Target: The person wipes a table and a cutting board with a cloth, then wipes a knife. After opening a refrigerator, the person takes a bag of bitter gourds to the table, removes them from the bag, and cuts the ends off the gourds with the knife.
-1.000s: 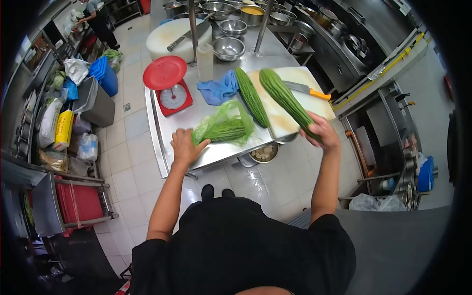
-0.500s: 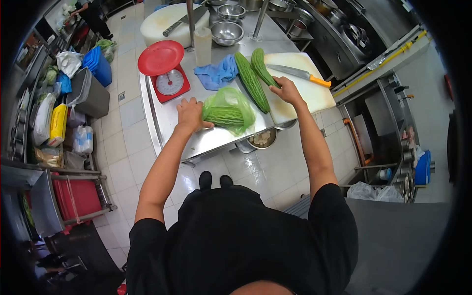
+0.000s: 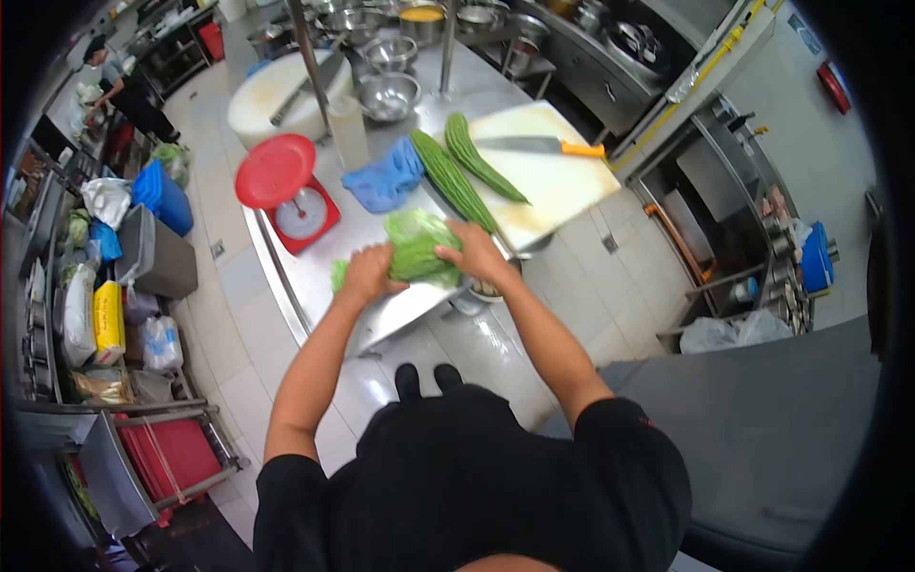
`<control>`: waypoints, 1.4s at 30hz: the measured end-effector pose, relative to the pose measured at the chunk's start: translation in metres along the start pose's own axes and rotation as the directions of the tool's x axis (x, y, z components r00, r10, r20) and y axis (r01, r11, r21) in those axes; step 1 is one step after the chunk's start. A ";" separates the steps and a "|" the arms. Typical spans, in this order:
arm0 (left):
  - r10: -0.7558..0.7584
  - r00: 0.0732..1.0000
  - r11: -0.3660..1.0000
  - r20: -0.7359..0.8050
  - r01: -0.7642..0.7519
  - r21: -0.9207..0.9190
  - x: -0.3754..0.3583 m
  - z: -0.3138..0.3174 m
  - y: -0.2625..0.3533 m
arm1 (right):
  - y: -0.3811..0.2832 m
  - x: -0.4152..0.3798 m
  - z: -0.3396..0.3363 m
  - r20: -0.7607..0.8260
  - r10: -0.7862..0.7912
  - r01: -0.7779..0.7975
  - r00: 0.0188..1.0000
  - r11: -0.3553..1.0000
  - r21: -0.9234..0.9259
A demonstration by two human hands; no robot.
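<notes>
A green plastic bag (image 3: 416, 227) with a bitter melon (image 3: 426, 257) inside lies near the front edge of the steel table. My left hand (image 3: 368, 275) is closed on the bag's left end, and a bit of green plastic sticks out past it. At the opposite end, my right hand (image 3: 474, 252) grips the bag with fingers bent over its top. Just beyond are two loose bitter melons: a long one (image 3: 448, 176) along the left edge of the white cutting board, and a curved one (image 3: 477, 158) lying on the board.
A knife (image 3: 548, 146) with an orange handle rests on the cutting board (image 3: 562, 195). Beside the bag are a blue cloth (image 3: 386, 176) and a red scale (image 3: 303, 212). Behind stand a squeeze bottle (image 3: 349, 133), metal bowls (image 3: 389, 97) and a round block with a cleaver. A co-worker (image 3: 129, 91) stands far left.
My right hand has let go of the curved bitter melon, now lying on the board, and moved left onto the bag. My left hand has taken hold of the bag's left end. The view has shifted.
</notes>
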State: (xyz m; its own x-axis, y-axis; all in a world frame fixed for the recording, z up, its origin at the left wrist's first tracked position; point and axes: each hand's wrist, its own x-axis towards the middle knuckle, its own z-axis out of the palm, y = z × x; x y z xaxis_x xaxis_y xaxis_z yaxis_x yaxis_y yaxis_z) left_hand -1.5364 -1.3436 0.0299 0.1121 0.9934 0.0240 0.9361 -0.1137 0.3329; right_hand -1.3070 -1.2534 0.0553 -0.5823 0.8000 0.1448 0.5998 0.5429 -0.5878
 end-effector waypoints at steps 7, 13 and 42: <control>-0.022 0.999 0.923 0.045 0.038 -0.382 -0.048 -0.044 -0.010 | 0.012 -0.005 -0.003 -0.173 0.311 -0.175 0.935 0.824 0.539; -0.104 0.990 0.261 -0.097 -0.067 -0.963 -0.060 -0.062 0.013 | 0.017 -0.032 0.034 0.215 0.251 -0.330 0.944 0.770 0.547; 0.680 0.623 0.520 0.386 -0.039 -0.853 0.196 0.106 0.388 | 0.263 -0.205 -0.222 -0.307 0.656 0.512 0.690 -0.142 0.847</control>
State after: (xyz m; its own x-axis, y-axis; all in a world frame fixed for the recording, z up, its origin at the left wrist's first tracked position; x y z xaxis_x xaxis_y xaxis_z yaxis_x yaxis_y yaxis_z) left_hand -1.1162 -1.1943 0.0640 0.8352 0.5360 -0.1230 0.1983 -0.0851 0.9764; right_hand -0.9080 -1.2179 0.0474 0.1601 0.9862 -0.0417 -0.8483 0.1158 -0.5168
